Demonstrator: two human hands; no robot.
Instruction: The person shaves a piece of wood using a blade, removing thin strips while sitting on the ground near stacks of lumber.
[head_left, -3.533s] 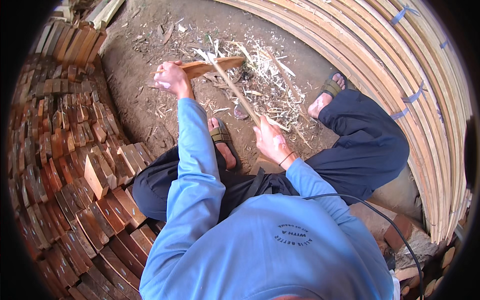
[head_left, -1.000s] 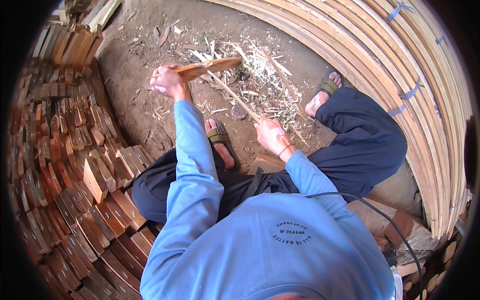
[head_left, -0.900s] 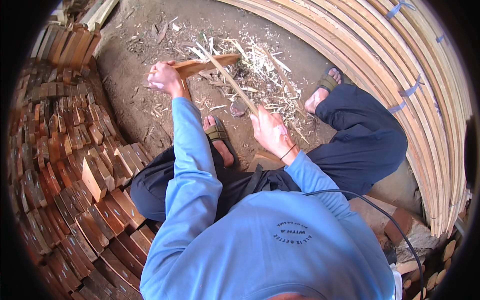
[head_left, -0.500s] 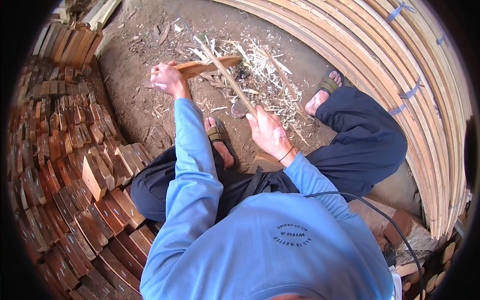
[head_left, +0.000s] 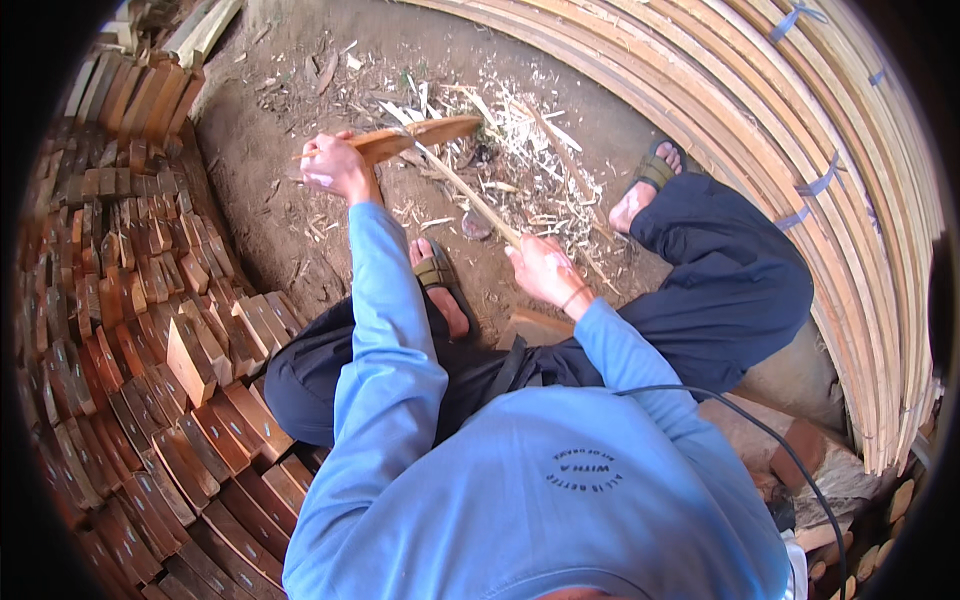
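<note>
- Sitting low on the bare earth floor [head_left: 270,190], the person stretches the left arm, in a light blue long sleeve [head_left: 385,330], almost straight out ahead, with the left hand [head_left: 335,165] at its far end.
- The left hand's fingers are curled shut around the near end of a flat, reddish-brown wooden piece [head_left: 415,138], which points away to the right above the ground.
- The right arm is bent at the elbow, and the right hand [head_left: 540,270] sits nearer the body, in front of the right knee, with a thin band at the wrist.
- The right hand's fingers are wrapped closed around the lower end of a long, thin, pale wooden stick [head_left: 468,195].
- That stick runs slantwise up and to the left, and its far end meets the reddish-brown piece near that piece's middle; whether the two press together or merely cross cannot be told.
- Pale wood shavings [head_left: 530,150] lie scattered on the floor beyond both hands.
- A sandalled left foot [head_left: 440,290] rests on the ground between the two arms, and the other sandalled foot [head_left: 645,185] lies off to the right.
- Stacked reddish-brown wooden blocks [head_left: 150,330] fill the left side, and long pale bundled slats [head_left: 800,150] curve along the right.
</note>
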